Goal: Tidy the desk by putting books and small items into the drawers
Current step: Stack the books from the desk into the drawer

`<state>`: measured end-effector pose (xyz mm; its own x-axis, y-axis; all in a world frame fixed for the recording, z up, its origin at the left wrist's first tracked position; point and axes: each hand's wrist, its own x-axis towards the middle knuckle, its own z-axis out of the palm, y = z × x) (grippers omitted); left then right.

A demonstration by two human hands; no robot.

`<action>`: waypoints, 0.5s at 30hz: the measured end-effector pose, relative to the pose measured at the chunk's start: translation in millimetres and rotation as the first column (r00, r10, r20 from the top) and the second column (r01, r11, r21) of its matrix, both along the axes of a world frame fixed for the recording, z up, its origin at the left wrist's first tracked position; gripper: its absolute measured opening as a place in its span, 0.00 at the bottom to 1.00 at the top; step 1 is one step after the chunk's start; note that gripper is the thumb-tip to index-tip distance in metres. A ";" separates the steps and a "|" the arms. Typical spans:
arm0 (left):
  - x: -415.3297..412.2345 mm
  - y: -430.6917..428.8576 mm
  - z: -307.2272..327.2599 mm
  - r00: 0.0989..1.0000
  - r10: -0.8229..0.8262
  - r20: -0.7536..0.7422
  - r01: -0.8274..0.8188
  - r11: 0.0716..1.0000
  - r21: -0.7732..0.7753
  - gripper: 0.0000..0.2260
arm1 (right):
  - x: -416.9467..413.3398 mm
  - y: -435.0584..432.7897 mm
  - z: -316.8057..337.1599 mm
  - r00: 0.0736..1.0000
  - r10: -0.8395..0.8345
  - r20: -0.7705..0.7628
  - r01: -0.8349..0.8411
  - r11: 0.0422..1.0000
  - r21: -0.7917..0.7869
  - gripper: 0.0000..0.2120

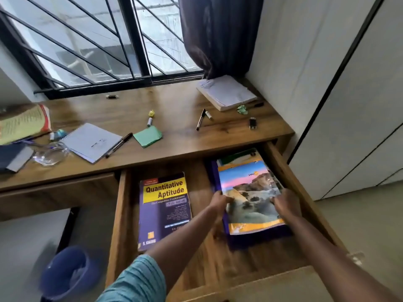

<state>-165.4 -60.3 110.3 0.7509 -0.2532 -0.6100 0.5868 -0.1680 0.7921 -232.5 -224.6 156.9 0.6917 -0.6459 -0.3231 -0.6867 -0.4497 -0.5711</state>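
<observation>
The wooden drawer (pixel 290 177) under the desk is pulled out. On its right side lies a stack topped by a notebook with a coastal-landscape cover (pixel 250 192). My left hand (pixel 219 202) grips the stack's left edge and my right hand (pixel 286 203) grips its right edge. A purple and yellow "Quantitative Aptitude" book (pixel 163 205) lies flat in the drawer's left part. On the desk (pixel 174 110) above are a white book (pixel 226 92), a spiral notepad (pixel 91 141), two pens (pixel 118 144) (pixel 200 119), a green sticky pad (pixel 148 135) and a small black item (pixel 252 123).
A thick yellow-covered book (pixel 21 123), a dark book (pixel 13 156) and clear plastic (pixel 49 154) crowd the desk's left end. Crumpled green paper (pixel 242 109) lies near the white book. A blue bin (pixel 67 273) stands on the floor at left. White cupboard doors (pixel 349 105) close the right side.
</observation>
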 end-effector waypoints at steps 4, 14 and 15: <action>33.4 -31.4 -53.5 0.997 0.057 -0.043 -0.052 0.993 0.109 0.18 | 32.2 -17.0 -8.1 0.997 0.045 -0.056 -0.051 0.993 -0.105 0.15; 52.9 -73.0 -7.5 0.981 -0.192 0.021 0.146 0.808 0.570 0.21 | 72.2 -37.7 -29.7 0.937 0.146 -0.319 -0.235 0.936 -0.262 0.15; 52.4 -75.5 -7.7 0.973 -0.230 0.014 0.175 0.781 0.600 0.22 | 73.9 -36.6 -32.1 0.923 0.145 -0.357 -0.251 0.928 -0.274 0.15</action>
<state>-113.0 -135.8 102.6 0.7772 -0.0156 -0.6291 0.4236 -0.7263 0.5413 -158.6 -261.2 124.8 0.7067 -0.6103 -0.3578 -0.6872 -0.7125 -0.1418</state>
